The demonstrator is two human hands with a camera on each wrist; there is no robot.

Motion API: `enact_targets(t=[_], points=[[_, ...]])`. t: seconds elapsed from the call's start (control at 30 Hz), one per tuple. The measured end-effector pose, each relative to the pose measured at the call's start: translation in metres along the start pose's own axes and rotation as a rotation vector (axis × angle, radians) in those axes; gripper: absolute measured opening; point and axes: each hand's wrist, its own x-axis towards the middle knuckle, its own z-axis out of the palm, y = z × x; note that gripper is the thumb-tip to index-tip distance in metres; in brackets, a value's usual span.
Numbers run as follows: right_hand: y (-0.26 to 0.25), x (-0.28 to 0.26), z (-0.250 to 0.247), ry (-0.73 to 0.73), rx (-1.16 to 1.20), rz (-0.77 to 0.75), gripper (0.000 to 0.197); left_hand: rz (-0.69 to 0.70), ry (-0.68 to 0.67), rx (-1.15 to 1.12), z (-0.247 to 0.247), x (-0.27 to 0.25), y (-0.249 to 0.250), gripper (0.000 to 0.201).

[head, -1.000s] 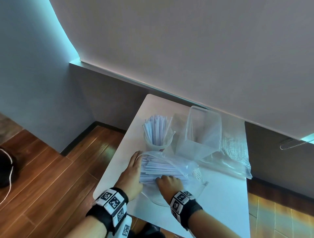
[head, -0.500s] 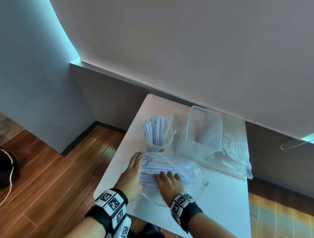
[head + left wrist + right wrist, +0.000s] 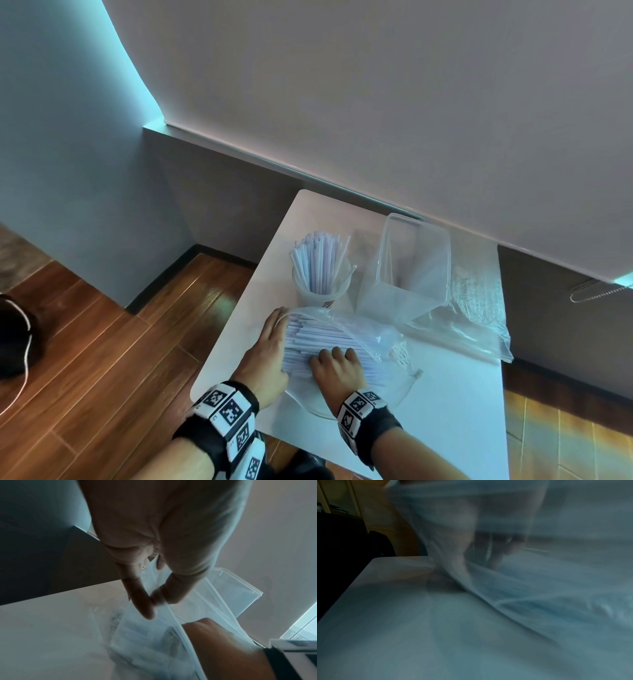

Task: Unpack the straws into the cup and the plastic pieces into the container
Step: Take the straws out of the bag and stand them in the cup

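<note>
Left hand (image 3: pixel 270 346) pinched the bag (image 3: pixel 346 325) mouth wide while right hand (image 3: pixel 337 368) curled around straws (image 3: pixel 322 337); best gathered parallel, lifted cleanly toward the cup (image 3: pixel 320 294).

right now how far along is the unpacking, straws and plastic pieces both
About midway on straws. Done: the cup already stands full of straws. In hand: the left hand pinches the open bag edge while the right hand reaches in onto the bundled straws. Left: that bundle, plus the second bag; the container looks empty.
</note>
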Motion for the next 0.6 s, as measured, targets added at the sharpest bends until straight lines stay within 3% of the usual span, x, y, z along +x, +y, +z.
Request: enact_targets(t=[0.4,0.6], points=[[-0.0036,0.0004,0.0082,0.049,-0.032,0.024,0.025,-0.008,0.005,-0.002,-0.0034,-0.0014,0.0079,0.098],[-0.0047,0.0045,0.0051,-0.020,-0.040,0.035,0.023,-0.022,0.001,0.001,-0.0035,-0.0010,0.0080,0.101]])
